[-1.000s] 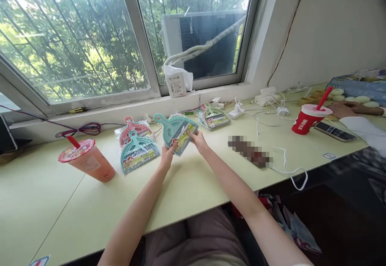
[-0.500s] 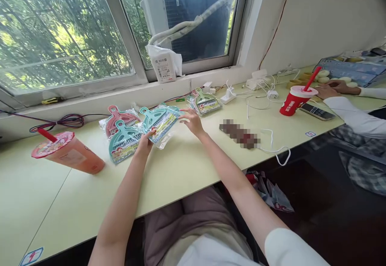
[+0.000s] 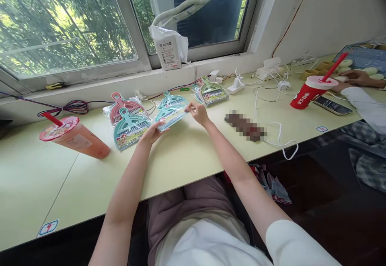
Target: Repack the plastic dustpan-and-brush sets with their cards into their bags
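A wrapped teal dustpan and brush set (image 3: pixel 171 116) is held a little above the table, tilted, its printed label facing me. My left hand (image 3: pixel 152 132) grips its lower left corner, thumb on top. At the right edge, my right hand (image 3: pixel 199 113) pinches the wrapper between thumb and fingers. Behind the held set lies another teal set (image 3: pixel 172 98), partly covered. To the left, a teal set (image 3: pixel 131 131) overlaps a pink set (image 3: pixel 120 103), both in clear plastic. Beyond my right hand rests a green set (image 3: pixel 212 92) with a pinkish one partly hidden behind it.
A large drink cup (image 3: pixel 80 139) stands at the left and a red cup (image 3: pixel 307 93) at the right, beside a phone (image 3: pixel 333 105). A blurred-out object (image 3: pixel 245 126) lies near a white cable (image 3: pixel 280 145). Another person's hands (image 3: pixel 358 78) are at far right.
The held set has been turned flatter and now sits in front of another teal set. My right hand has closed from spread fingers to a pinch at its edge. The view has shifted slightly.
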A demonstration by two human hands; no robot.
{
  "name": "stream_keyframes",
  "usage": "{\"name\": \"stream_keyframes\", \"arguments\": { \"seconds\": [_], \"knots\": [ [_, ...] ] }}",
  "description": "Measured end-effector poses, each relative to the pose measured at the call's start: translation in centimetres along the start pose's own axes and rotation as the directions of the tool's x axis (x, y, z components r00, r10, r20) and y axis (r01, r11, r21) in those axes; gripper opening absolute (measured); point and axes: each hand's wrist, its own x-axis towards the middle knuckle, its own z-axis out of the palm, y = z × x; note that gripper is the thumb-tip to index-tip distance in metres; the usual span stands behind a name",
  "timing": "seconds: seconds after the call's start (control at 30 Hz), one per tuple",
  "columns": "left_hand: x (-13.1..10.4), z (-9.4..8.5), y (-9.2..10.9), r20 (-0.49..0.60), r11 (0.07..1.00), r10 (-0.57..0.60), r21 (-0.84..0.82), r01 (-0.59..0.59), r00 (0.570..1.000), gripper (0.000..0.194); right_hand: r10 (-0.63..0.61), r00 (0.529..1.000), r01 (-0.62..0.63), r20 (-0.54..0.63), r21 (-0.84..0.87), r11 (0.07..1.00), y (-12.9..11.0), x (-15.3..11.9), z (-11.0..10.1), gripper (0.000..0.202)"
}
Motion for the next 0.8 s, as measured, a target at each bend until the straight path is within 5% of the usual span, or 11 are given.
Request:
{"name": "stream_keyframes", "arguments": {
  "seconds": [0.07, 0.23, 0.43, 0.57, 0.67, 0.8],
  "knots": [
    [0.3, -0.4, -0.2, -0.020, 1.000, 0.009, 0.007, -0.009, 1.000, 0.039, 0.005, 0.999, -0.004, 0.033, -0.041, 0.999, 0.2, -0.1, 0.1, 0.013],
    [0.5, -1.8, -0.3, 0.151, 0.988, -0.016, 0.156, -0.008, 0.988, 0.035, -0.010, 0.999, 0.012, 0.032, -0.049, 0.999, 1.0, 0.0, 0.6, 0.011],
    [0.0, -1.7, -0.1, 0.216, 0.952, 0.022, 0.292, -0.086, 0.976, 0.058, 0.034, 0.997, -0.024, -0.071, 0.150, 0.988, 1.6, 0.0, 1.0, 0.020],
    [0.0, -1.8, -0.1, 0.237, 0.933, 0.028, 0.344, -0.111, 0.971, 0.059, 0.224, 0.972, -0.233, 0.069, 0.386, 0.892, 1.7, -0.2, 1.2, 0.035],
    [0.1, -2.0, -0.1, 0.259, 0.917, -0.005, 0.387, -0.099, 0.966, 0.061, 0.325, 0.908, -0.418, 0.265, 0.510, 0.752, 2.0, -0.2, 1.2, 0.052],
    [-0.2, -1.1, 0.0, 0.249, 0.926, -0.014, 0.368, -0.081, 0.968, 0.059, 0.421, 0.825, -0.565, 0.378, 0.571, 0.595, 2.6, -0.2, 0.9, 0.030]
  ]
}}
